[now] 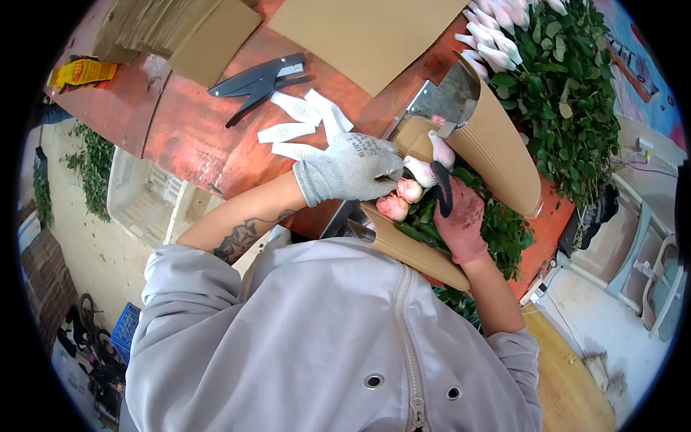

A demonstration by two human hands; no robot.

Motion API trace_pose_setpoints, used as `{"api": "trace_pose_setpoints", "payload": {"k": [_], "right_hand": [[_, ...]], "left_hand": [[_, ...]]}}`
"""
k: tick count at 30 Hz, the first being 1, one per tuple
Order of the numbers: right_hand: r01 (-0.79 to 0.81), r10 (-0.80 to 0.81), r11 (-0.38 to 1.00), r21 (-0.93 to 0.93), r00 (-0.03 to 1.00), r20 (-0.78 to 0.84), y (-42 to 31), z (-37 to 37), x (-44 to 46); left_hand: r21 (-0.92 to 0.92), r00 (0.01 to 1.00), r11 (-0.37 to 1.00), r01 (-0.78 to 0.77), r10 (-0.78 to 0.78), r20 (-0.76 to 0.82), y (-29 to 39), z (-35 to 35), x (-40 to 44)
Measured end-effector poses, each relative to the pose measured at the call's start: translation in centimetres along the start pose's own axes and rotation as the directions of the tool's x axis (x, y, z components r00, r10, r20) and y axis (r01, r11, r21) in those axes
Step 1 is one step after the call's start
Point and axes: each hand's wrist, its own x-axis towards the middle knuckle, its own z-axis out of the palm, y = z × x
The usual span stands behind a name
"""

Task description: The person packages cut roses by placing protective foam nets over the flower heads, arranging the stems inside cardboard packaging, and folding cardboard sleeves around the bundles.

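My left hand (363, 167), in a grey glove, has its fingers pinched together beside a rose bud in a white mesh sleeve (419, 171); what the fingertips hold is hidden. My right hand (458, 216), in a reddish glove with dark fingertips, is closed around the sleeved rose from the other side. Just below the fingers are two bare pink roses (402, 200). Leafy stems run beneath my right hand, between two curved sheets of corrugated cardboard (504, 147) in a metal holder (461, 90). Several loose mesh sleeves (286, 133) lie by my left hand.
A black stapler (259, 85) lies on the red table (191, 144). Flat cardboard (367, 36) and stacked cardboard pieces (155, 29) are at the back. A big pile of sleeved roses with leaves (558, 101) stands at right. A white crate (147, 198) is below left.
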Motion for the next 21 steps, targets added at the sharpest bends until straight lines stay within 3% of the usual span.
{"api": "trace_pose_setpoints", "payload": {"k": [2, 4, 8, 10, 12, 16, 19, 21], "right_hand": [[0.017, -0.017, 1.0, 0.001, 1.0, -0.022, -0.1, 0.0, 0.1], [-0.003, 0.003, 1.0, 0.001, 1.0, 0.002, -0.3, -0.3, 0.1], [-0.016, 0.015, 1.0, -0.009, 1.0, -0.007, 0.0, 0.1, 0.0], [-0.007, 0.008, 1.0, 0.027, 0.999, -0.037, 0.0, 0.2, 0.0], [0.003, -0.002, 1.0, 0.016, 0.999, -0.05, -0.1, 0.1, 0.0], [-0.003, 0.002, 1.0, -0.013, 0.999, -0.053, -0.2, 0.0, 0.0], [0.015, -0.015, 1.0, -0.007, 0.997, -0.081, -0.1, 0.2, 0.0], [0.013, -0.015, 1.0, -0.016, 0.996, -0.088, 0.0, 0.4, -0.2]], "left_hand": [[0.004, 1.0, 1.0, -0.005, 0.005, -0.001, -0.4, -0.3, -0.2], [-0.03, 0.988, 0.992, 0.119, -0.116, 0.104, -0.7, -1.1, -0.3], [-0.028, 0.979, 0.982, 0.187, -0.184, 0.084, 1.4, -3.0, 0.4], [0.094, 0.95, 0.971, 0.219, -0.234, 0.207, 3.8, -3.4, 1.2], [0.035, 0.959, 0.979, 0.2, -0.203, 0.199, 3.9, -2.3, 1.3], [0.225, 0.92, 0.938, 0.264, -0.315, 0.233, 4.7, -2.0, 2.1], [0.174, 0.923, 0.95, 0.259, -0.296, 0.245, 4.0, -0.9, 2.1], [-0.015, 0.955, 0.968, 0.25, -0.243, 0.172, 3.8, -0.5, 2.0]]}}
